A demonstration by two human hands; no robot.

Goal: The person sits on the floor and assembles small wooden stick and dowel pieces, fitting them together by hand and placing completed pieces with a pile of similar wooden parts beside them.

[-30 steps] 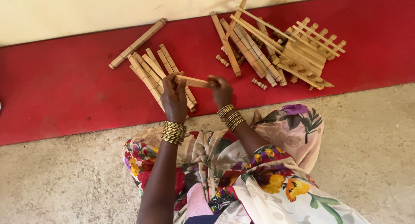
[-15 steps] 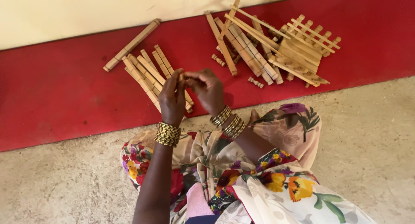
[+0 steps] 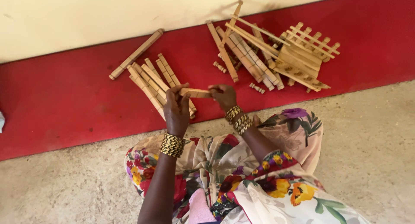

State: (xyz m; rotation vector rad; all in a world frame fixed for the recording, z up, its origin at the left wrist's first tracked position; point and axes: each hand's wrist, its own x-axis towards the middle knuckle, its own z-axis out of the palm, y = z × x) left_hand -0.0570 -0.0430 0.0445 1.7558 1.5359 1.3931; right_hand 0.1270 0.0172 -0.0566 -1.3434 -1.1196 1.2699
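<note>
A short flat wooden piece [image 3: 196,93] is held level between both hands above the red strip of floor. My left hand [image 3: 176,111] pinches its left end, and my right hand [image 3: 225,97] grips its right end. Both wrists wear stacked gold bangles. Just behind my left hand lies a row of notched wooden sticks [image 3: 149,80], side by side on the red floor.
A bigger heap of wooden sticks and slatted lattice pieces [image 3: 276,55] lies at the upper right, with small pegs [image 3: 257,88] beside it. One long stick [image 3: 136,54] rests against the cream wall [image 3: 108,12]. Flowered cloth [image 3: 242,176] covers my lap over the grey concrete floor.
My hands came together over the piece half a second ago. They have since drawn apart, each at one end of it, as they were a second ago.
</note>
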